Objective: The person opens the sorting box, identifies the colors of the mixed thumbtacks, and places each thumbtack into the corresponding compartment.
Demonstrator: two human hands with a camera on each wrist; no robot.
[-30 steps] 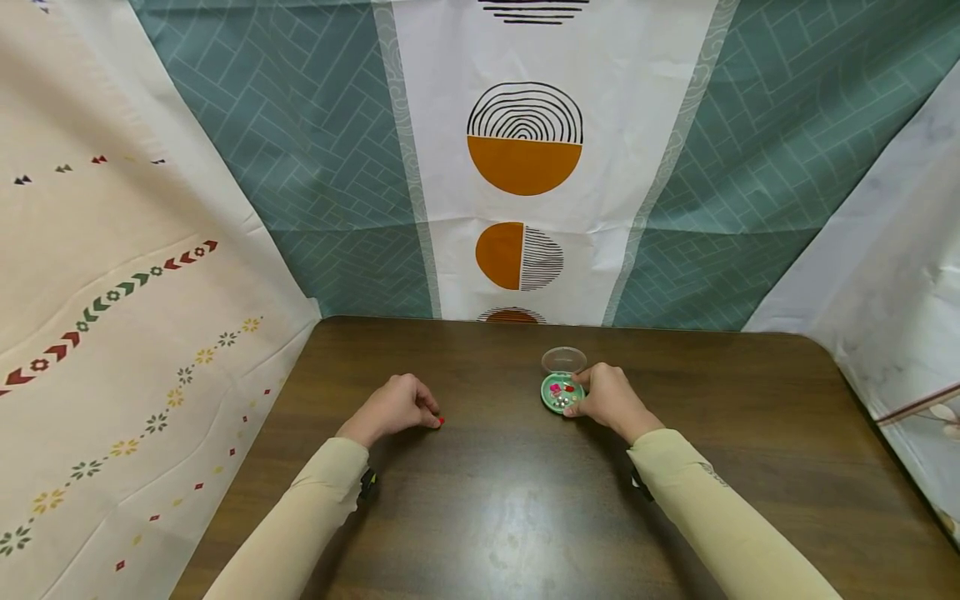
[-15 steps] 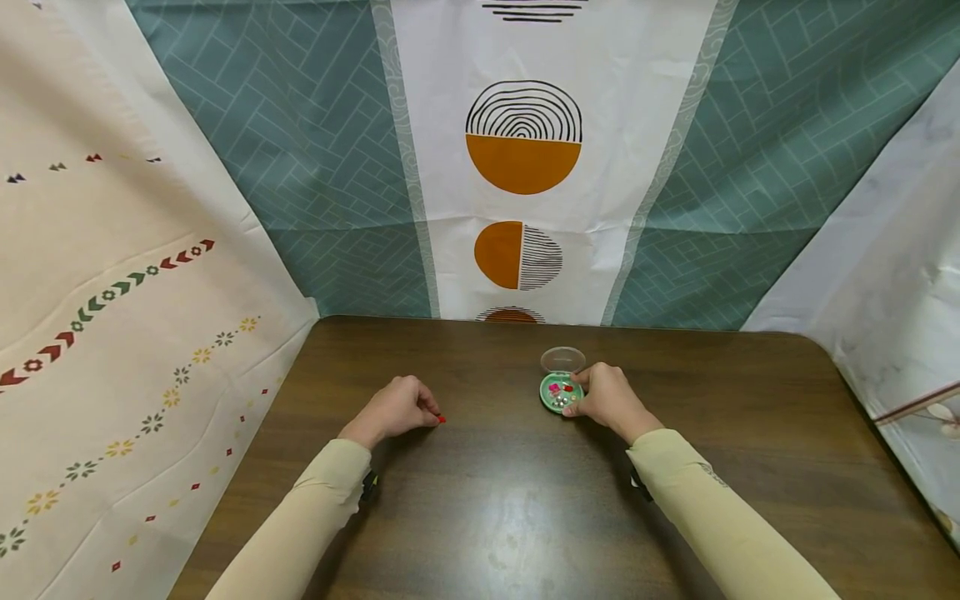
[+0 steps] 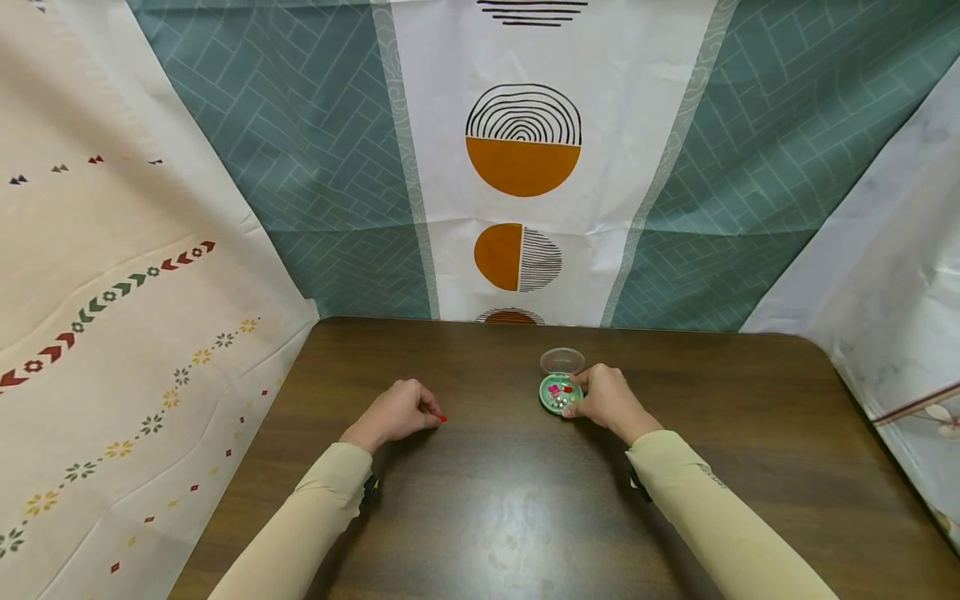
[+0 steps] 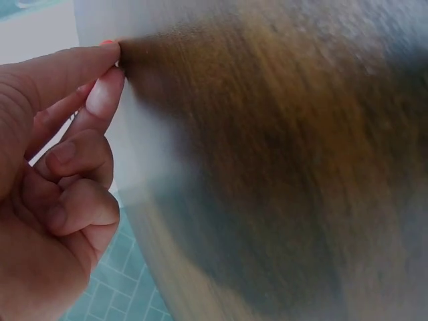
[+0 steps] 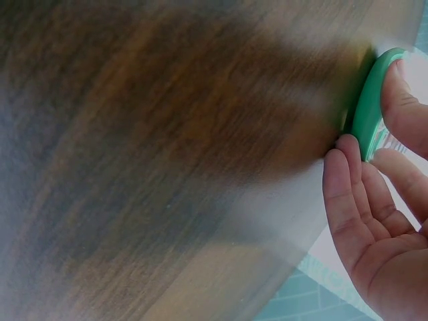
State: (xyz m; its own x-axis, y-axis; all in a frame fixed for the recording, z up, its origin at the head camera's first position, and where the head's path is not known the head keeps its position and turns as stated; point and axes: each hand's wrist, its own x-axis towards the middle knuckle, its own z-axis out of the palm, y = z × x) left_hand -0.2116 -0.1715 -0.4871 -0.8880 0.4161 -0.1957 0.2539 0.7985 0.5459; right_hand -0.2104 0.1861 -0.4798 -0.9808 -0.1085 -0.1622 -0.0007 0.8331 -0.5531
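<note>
Thumb and fingertips of my left hand (image 3: 400,412) pinch a small red piece (image 3: 443,418) just over the table's left half. Only a sliver of that red piece (image 4: 108,43) shows in the left wrist view, so its kind cannot be told. My right hand (image 3: 611,402) grips the right side of a small round green case (image 3: 551,403), thumb at the near rim and fingers at the far side. The case's clear lid (image 3: 562,361) stands open at the back. Several tiny pink, red and pale pieces (image 3: 555,389) lie inside. The right wrist view shows the case's green edge (image 5: 369,100) between thumb and fingers.
A dark brown wooden table (image 3: 487,500) lies under both hands. Behind it hangs a teal and white patterned cloth (image 3: 345,167). A cream cloth (image 3: 150,333) covers the left side, and a pale cloth (image 3: 885,275) hangs at the right.
My left hand has shifted very slightly to the right with the red piece. My right hand keeps its grip on the green case, which stays practically in place.
</note>
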